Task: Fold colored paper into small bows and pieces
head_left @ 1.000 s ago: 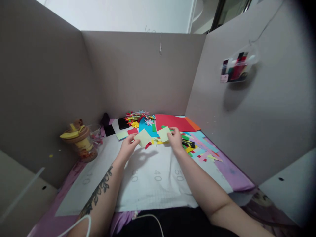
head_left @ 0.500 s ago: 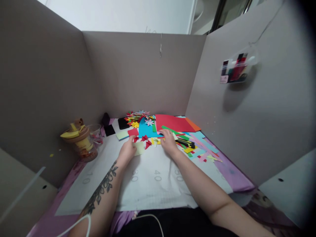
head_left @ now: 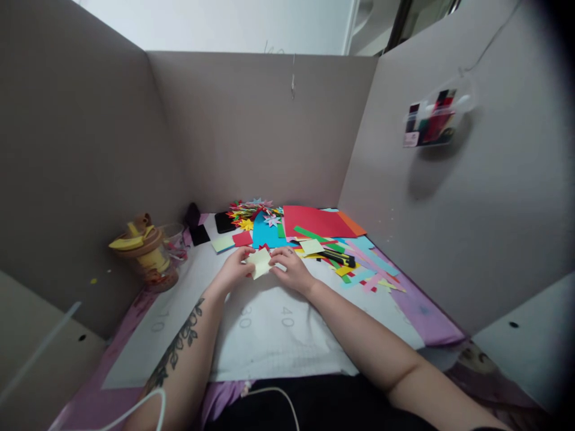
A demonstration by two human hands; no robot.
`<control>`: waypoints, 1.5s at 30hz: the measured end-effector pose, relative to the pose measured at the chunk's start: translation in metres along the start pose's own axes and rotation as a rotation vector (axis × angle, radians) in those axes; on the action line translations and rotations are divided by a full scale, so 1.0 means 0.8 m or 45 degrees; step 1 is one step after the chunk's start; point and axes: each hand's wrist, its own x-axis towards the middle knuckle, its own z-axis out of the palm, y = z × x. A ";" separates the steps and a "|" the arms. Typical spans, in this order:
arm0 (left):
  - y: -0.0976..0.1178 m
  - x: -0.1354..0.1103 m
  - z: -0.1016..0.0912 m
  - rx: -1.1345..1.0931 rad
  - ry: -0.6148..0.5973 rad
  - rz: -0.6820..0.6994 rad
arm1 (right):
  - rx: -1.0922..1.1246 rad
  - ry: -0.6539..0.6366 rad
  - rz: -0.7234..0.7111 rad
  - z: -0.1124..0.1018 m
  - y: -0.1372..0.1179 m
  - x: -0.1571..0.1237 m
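Note:
Both my hands meet over a white cutting mat. My left hand and my right hand pinch the two sides of a small pale yellow paper square, held just above the mat. A second pale yellow square lies to the right of my right hand, on coloured strips. Small red folded pieces sit just behind the held square.
Red, blue and orange sheets lie at the back, with a pile of folded paper stars. A black-and-yellow cutter rests on paper strips at the right. A jar with a yellow lid stands left. Grey partition walls enclose the desk.
My right hand put one yellow square down at the right and came back to the left. Both hands now hold the other square together, nearer to me.

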 end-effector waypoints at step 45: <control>0.007 -0.010 0.010 0.702 -0.374 0.281 | -0.320 -0.663 -0.161 0.010 0.022 -0.006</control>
